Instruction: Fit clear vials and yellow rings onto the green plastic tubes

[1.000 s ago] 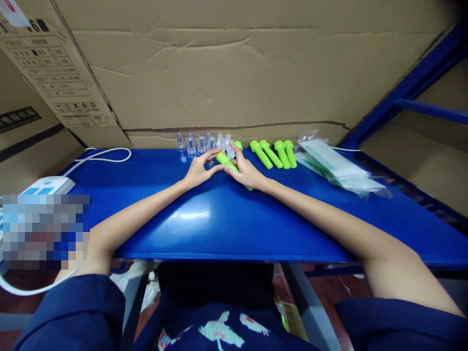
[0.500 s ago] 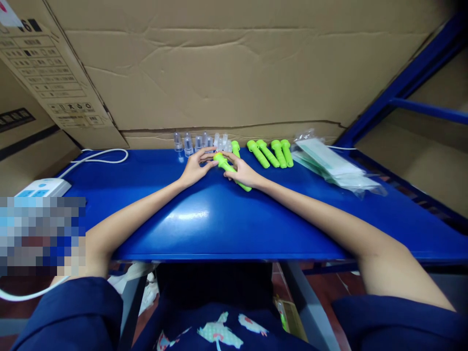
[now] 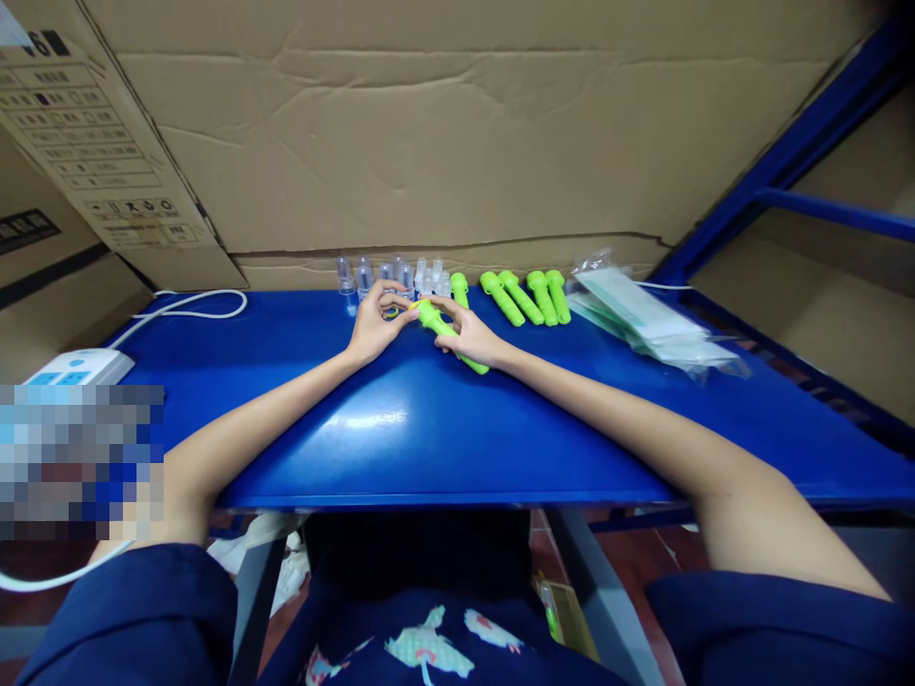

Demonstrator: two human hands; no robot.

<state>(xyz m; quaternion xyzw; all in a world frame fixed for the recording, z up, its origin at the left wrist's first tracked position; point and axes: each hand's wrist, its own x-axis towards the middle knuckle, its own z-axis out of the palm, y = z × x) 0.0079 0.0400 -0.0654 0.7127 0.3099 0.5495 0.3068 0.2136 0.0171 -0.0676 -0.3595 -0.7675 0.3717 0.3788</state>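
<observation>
Green tube (image 3: 431, 316): gripped by closed right hand (image 3: 476, 338), head pinched in left hand (image 3: 372, 329), now drawn slightly back from clear caps (image 3: 364, 276) beyond both hands, over counter (image 3: 400, 429).

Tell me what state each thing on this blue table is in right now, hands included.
Green piece: slanted, gripped at its middle.
Right hand: closed around the green piece.
Left hand: fingers curled, tips at that piece's head end; grip unclear.
Other green pieces: lying side by side, untouched.
Clear caps: standing upright in a row.
Plastic bags: stacked flat.
Power strip: lying flat at the left edge.
</observation>
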